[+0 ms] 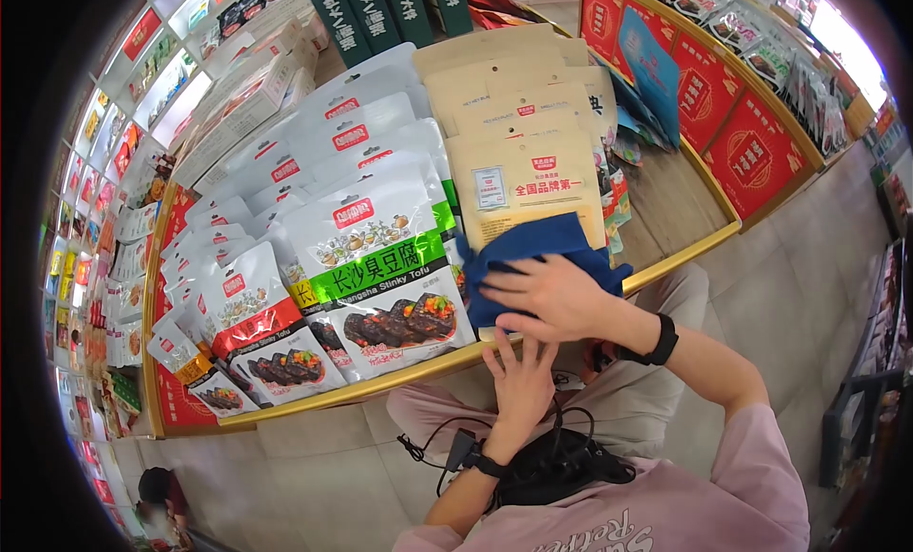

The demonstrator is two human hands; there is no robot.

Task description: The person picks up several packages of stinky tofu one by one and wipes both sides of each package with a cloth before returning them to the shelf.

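My right hand (544, 295), a black band on its wrist, presses a dark blue cloth (533, 238) against the lower front of a tan pouch (528, 172). The bunched cloth covers the bottom of that pouch. Just below, my left hand (523, 381) has its fingers spread, with the tips at the gold front edge of the display; whether they touch the cloth is hidden. Left of the cloth stands a white Changsha Stinky Tofu pouch (395, 267) with a green band. More tan pouches (518, 86) are stacked behind the front one.
A red-banded tofu pouch (262, 314) and several smaller ones lean at the left. Dark green boxes (380, 19) stand behind. A bare wooden display surface (680, 205) lies to the right, beside red panels (747, 153). Another person (162, 495) is at the lower left.
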